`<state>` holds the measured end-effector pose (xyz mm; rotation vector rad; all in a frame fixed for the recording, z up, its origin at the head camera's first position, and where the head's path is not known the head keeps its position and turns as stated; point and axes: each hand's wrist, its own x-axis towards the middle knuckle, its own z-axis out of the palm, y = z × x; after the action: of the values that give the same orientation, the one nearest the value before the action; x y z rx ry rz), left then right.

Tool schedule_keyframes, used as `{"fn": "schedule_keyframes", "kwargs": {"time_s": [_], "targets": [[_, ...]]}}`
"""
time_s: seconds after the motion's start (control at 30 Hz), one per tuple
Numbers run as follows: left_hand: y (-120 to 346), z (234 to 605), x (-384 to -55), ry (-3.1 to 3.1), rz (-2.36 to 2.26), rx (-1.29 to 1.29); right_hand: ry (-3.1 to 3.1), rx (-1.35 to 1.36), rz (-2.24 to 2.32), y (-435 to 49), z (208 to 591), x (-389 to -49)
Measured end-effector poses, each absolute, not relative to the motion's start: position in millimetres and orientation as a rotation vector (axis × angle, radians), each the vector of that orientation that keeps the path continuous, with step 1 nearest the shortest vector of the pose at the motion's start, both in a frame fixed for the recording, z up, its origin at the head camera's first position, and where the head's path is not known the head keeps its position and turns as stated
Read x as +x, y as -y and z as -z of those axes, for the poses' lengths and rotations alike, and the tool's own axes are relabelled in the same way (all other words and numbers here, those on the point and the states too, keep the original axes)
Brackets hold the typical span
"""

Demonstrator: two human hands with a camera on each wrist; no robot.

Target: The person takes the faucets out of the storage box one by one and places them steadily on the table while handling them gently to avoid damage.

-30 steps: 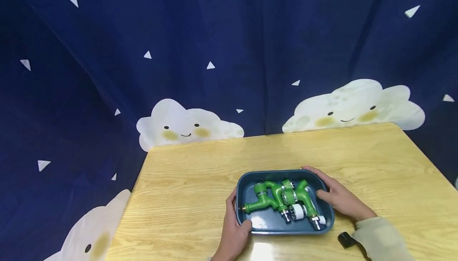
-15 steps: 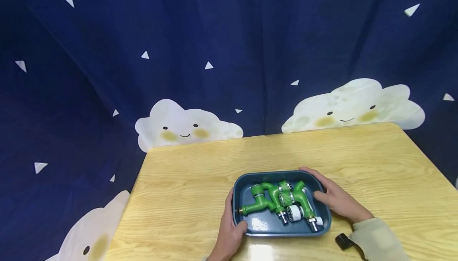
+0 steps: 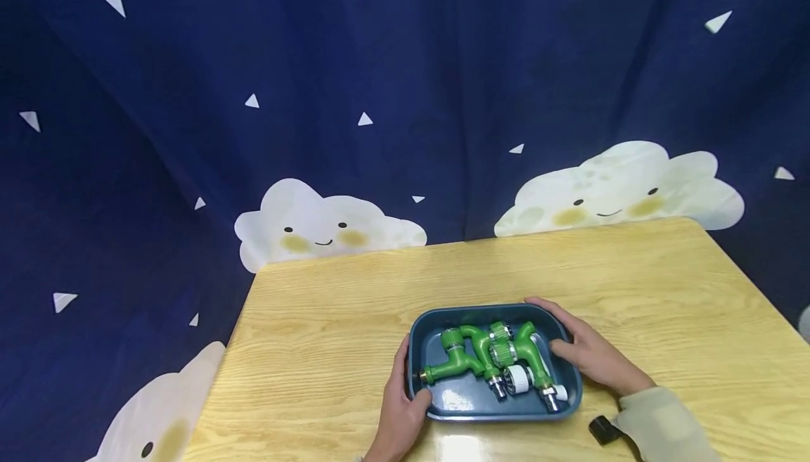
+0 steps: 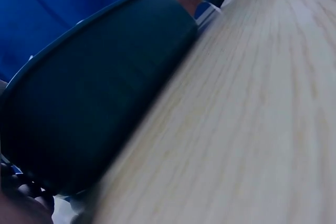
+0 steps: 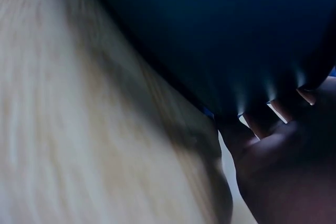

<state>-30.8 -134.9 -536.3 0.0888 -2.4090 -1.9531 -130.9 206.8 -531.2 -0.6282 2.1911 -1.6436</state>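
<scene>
A dark blue rectangular tray (image 3: 468,417) is held at both short ends, low over or on the wooden table; contact underneath cannot be told. My left hand (image 3: 400,409) grips its left end, thumb over the near left corner. On the right end, my right hand (image 3: 595,351) has its thumb over the rim and fingers around the outside wall. Inside lie several plastic taps: a green tap (image 3: 457,361) at left, another green tap (image 3: 481,346) in the middle, a third green tap (image 3: 534,360) at right, and a white tap knob (image 3: 517,379) whose body is mostly hidden.
The wooden table (image 3: 329,321) stretches around the tray, its back edge against a dark blue curtain (image 3: 354,47) printed with clouds and triangles. A small black object (image 3: 604,430) sits by the right sleeve (image 3: 664,425).
Both hands and the tray have shifted slightly left, and the head view has turned a little too. The grip on the tray and the taps' layout look the same.
</scene>
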Motion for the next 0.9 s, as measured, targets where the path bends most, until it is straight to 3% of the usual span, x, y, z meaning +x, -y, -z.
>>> {"fn": "schedule_keyframes", "kwargs": {"time_s": [0.9], "targets": [[137.7,538.2,-32.1,2.254,2.178,0.069,-2.196,-0.561,1.641,-205.9,532.2,-130.7]]}}
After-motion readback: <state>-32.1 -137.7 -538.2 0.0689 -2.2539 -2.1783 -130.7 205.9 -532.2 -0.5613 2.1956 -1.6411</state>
